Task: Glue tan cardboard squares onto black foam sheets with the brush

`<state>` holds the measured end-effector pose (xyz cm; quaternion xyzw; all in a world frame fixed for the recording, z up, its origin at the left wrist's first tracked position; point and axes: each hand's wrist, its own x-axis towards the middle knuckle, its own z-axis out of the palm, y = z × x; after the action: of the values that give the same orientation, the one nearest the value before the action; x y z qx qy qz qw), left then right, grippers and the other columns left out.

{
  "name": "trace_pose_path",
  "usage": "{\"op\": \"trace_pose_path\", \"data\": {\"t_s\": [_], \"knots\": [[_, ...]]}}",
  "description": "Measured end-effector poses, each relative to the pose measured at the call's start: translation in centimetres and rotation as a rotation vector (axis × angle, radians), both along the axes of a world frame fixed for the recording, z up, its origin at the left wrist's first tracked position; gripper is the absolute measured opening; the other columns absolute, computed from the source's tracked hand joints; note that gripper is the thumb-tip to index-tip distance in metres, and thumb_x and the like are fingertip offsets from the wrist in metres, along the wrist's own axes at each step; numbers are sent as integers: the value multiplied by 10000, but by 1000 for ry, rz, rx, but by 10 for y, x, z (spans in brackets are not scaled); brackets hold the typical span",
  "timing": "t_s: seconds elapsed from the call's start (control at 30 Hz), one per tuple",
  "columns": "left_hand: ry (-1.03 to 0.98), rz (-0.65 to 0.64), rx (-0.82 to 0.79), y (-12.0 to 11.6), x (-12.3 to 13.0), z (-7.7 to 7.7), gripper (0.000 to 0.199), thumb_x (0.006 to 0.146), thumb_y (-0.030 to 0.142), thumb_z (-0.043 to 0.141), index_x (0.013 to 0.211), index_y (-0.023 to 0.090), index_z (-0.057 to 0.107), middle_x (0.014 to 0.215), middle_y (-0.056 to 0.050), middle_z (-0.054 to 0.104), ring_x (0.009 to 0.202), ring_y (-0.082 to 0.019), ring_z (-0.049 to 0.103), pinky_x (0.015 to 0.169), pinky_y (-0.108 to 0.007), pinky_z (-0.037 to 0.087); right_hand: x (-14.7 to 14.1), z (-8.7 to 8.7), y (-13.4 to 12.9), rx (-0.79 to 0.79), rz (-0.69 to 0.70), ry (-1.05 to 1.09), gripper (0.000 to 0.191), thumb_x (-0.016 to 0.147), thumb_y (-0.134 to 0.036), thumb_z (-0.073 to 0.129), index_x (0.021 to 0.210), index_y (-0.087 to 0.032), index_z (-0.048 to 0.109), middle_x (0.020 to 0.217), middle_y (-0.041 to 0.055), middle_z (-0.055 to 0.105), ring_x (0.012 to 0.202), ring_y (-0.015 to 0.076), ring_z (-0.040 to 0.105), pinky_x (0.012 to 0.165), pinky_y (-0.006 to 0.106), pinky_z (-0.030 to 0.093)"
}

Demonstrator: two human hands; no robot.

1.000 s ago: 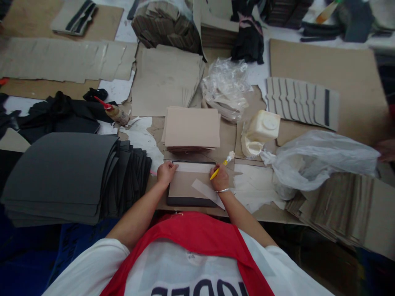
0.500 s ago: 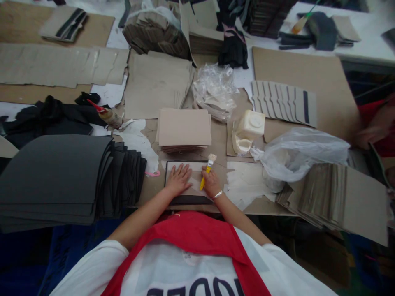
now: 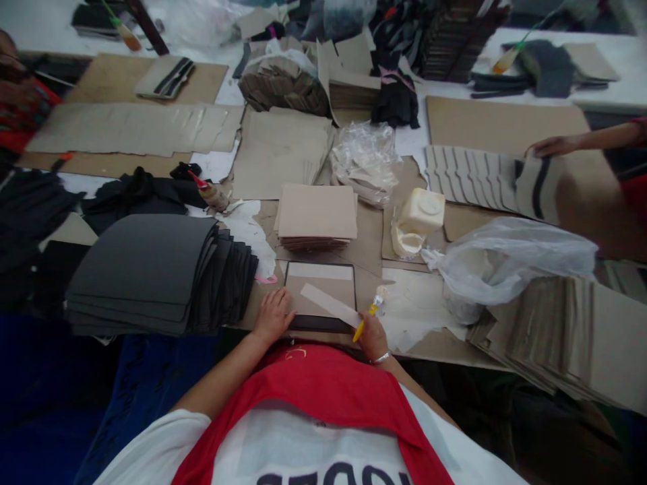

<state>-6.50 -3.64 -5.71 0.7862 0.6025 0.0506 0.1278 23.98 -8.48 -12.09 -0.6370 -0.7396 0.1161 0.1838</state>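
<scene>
A dark-edged panel [image 3: 323, 283] lies flat at the table's front edge, with a pale band along its far side. My left hand [image 3: 274, 314] rests at the panel's near left corner, fingers apart and holding nothing. At the near right corner, my right hand [image 3: 373, 337] is closed around a yellow brush [image 3: 367, 318], its bristles pointing away from me. A pale strip [image 3: 329, 303] reaches from the fingers of that hand slantwise over the panel. Just behind the panel sits a stack of tan boards [image 3: 317, 213].
Dark grey sheets [image 3: 141, 269] are piled at the left, near a glue bottle [image 3: 213, 195]. To the right are a cream plastic container [image 3: 423, 210], a clear bag [image 3: 515, 252] and stacked boards [image 3: 611, 337]. Another person's hand [image 3: 556, 145] touches striped pieces at the far right.
My left hand has moved off the panel's middle to its left corner. My right hand has drawn back, and the pale strip now shows at it. The view has shifted left.
</scene>
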Motion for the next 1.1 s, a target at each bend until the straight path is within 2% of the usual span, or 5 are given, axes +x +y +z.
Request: {"op": "trace_pose_path", "data": {"t_s": [0.3, 0.47, 0.67, 0.87, 1.1], "knots": [[-191, -46, 281, -30, -45, 101, 260, 884, 257, 488, 1110, 224, 613, 1120, -87, 660, 1070, -176, 593, 958, -340, 490, 65, 16, 15, 83, 6, -31, 209, 860, -310, 425, 944, -216, 591, 791, 84, 650, 696, 219, 621, 581, 309, 475], [-19, 271, 524, -17, -106, 164, 242, 859, 310, 538, 1073, 211, 592, 1119, -98, 638, 1109, -206, 561, 988, -387, 446, 53, 19, 28, 235, 18, -86, 223, 865, -352, 458, 973, -196, 574, 811, 101, 636, 710, 226, 601, 647, 328, 479], [208, 411, 236, 17, -158, 171, 631, 735, 558, 608, 1211, 153, 523, 1265, -162, 541, 1189, -306, 488, 1019, -442, 393, -10, 19, 37, 150, 39, -104, 309, 860, -354, 473, 1044, -120, 556, 805, 121, 613, 712, 223, 571, 642, 328, 468], [198, 337, 87, 18, -179, 183, 610, 745, 680, 432, 1139, 239, 579, 1144, -66, 607, 1083, -288, 561, 958, -458, 450, 10, 18, 31, -130, -71, -122, 248, 829, -134, 439, 1036, -144, 575, 758, 76, 589, 656, 171, 529, 614, 274, 419], [264, 638, 39, 75, -283, 188, 685, 560, 709, 521, 1073, 262, 600, 1127, -106, 660, 1144, -428, 519, 889, -630, 434, -13, 32, 33, -26, 102, -80, 332, 816, -332, 583, 1081, -133, 562, 923, 127, 604, 853, 232, 551, 760, 341, 447]]}}
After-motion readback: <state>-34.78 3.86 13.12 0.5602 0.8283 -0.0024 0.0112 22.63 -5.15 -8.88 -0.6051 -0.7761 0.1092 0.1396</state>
